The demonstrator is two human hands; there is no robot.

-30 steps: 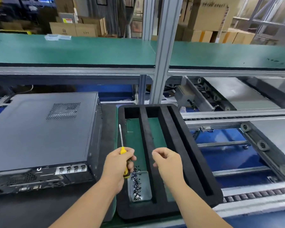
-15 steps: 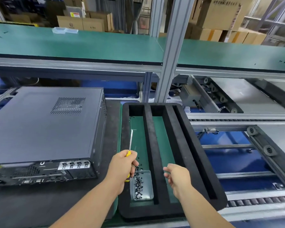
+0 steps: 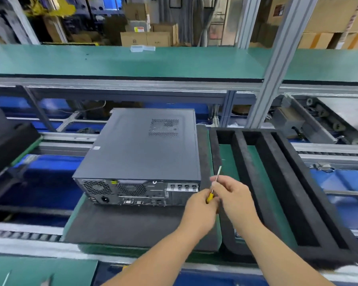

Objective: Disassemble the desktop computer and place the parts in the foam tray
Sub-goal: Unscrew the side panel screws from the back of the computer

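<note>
The desktop computer (image 3: 141, 153) lay flat on a dark foam mat (image 3: 120, 223) on the desk, closed side panel up and rear ports turned toward the person, probably so the rear case screws could be reached from where they stood. Nothing had come off it yet. The foam tray (image 3: 287, 182) sat just beside it on the right, its long slots running away from the person and showing only green bottoms, ready to take parts.

Both hands met in front of the case's rear right corner. The left hand (image 3: 198, 213) had its grip clenched round the yellow handle of a screwdriver (image 3: 211, 196), shaft pointing up and away. The right hand (image 3: 234, 197) pinched the shaft just above the handle, seemingly to take over or steady the tool before the tip went to a screw
</note>
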